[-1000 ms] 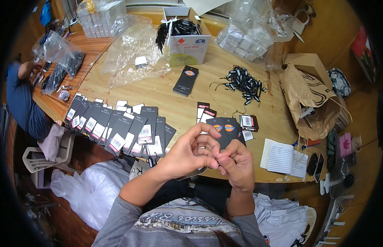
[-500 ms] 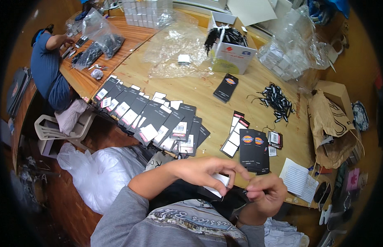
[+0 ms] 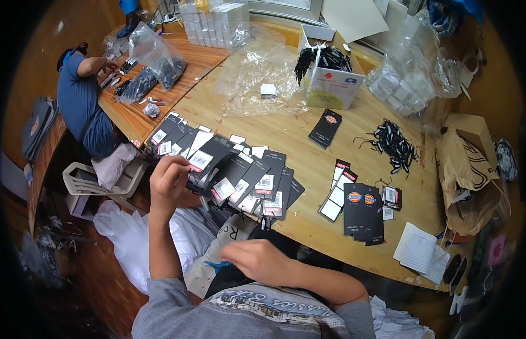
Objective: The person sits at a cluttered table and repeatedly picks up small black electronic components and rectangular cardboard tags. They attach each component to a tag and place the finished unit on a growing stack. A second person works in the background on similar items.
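Near edge of the wooden table [image 3: 316,164] bends across the front. Right hand [image 3: 254,259] sits over the lap, short of that edge, forearm across the torso; fingers bent and blurred, can't tell if gripping anything. Beige cloth [image 3: 235,227] with dark lettering just beyond it. White plastic bag [image 3: 124,229] on the floor, left of the lap, contents unclear.

Left hand [image 3: 171,175] is at the near-left table edge, forearm upright, fingers closed on a corner of a black hang tag [image 3: 216,148] with a white barcode sticker. Tag is tilted over the overlapping row of hang tags [image 3: 238,169], which takes up the near-left edge.

Wood shows between this row and the white-panelled strips [image 3: 336,195]; black cards [image 3: 356,217] overlap beside them. Open notebook [image 3: 416,248] on the right-hand edge.

Farther: black card stack [image 3: 325,129] mid-table, heap of black tag strings [image 3: 393,146] to its right, brown paper bag [image 3: 466,186] open at the right edge, contents partly hidden.

Far side: open carton [image 3: 331,93] with black strings spilling over its rim; clear plastic bag [image 3: 429,76] with small white boxes; crumpled clear plastic [image 3: 246,85]. Co-worker [image 3: 85,107] at the far-left table.
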`<state>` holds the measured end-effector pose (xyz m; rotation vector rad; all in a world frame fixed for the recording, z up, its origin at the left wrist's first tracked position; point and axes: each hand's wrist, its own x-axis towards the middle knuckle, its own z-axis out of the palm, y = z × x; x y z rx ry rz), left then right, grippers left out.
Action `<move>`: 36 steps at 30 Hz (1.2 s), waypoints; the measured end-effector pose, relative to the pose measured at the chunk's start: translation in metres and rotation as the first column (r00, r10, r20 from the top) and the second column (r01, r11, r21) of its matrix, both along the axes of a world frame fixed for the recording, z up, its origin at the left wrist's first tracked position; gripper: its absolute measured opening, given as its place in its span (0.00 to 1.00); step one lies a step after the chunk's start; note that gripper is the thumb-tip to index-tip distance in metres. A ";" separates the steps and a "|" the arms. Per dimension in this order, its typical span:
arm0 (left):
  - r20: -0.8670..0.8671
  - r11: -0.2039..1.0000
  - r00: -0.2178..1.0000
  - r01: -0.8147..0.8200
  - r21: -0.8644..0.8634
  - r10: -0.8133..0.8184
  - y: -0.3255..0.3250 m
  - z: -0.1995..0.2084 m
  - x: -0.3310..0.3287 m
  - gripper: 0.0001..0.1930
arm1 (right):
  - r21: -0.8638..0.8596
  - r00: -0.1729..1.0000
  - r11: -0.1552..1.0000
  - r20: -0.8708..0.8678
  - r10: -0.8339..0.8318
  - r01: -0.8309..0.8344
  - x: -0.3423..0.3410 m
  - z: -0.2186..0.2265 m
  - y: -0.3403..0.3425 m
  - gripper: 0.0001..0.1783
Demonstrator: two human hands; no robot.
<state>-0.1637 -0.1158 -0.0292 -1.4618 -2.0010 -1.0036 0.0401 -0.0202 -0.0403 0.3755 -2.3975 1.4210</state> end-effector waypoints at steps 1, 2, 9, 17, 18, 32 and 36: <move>-0.064 0.998 0.997 -0.042 -0.052 0.039 -0.004 -0.008 -0.003 0.09 | 0.017 0.999 0.999 0.020 0.030 -0.031 -0.003 -0.013 -0.006 0.09; -0.123 0.991 0.989 -0.093 -0.100 0.081 -0.008 -0.015 -0.005 0.09 | 0.033 0.997 0.997 0.046 0.067 -0.068 -0.005 -0.023 -0.012 0.10; 0.103 0.970 0.994 0.046 -0.239 -0.022 -0.004 -0.026 -0.007 0.09 | 0.228 0.984 0.966 0.156 0.085 -0.120 0.032 -0.024 0.003 0.11; 0.256 0.948 0.950 0.234 -0.216 -0.177 0.051 0.007 0.043 0.10 | 0.372 0.752 0.726 0.103 -0.651 0.578 0.123 0.028 0.137 0.12; 0.305 0.894 0.902 0.382 -0.235 -0.305 0.076 0.010 0.056 0.11 | 0.444 0.694 0.659 0.107 -0.712 0.607 0.128 0.028 0.153 0.18; 0.186 0.589 0.765 0.605 -0.535 -0.616 0.224 -0.034 0.117 0.42 | 0.579 0.579 0.576 0.207 -0.788 0.577 0.102 0.015 0.174 0.35; 0.159 0.703 0.801 0.586 -0.403 -0.577 0.213 -0.025 0.126 0.31 | 0.164 0.528 0.626 0.401 -0.748 0.762 0.110 0.017 0.185 0.21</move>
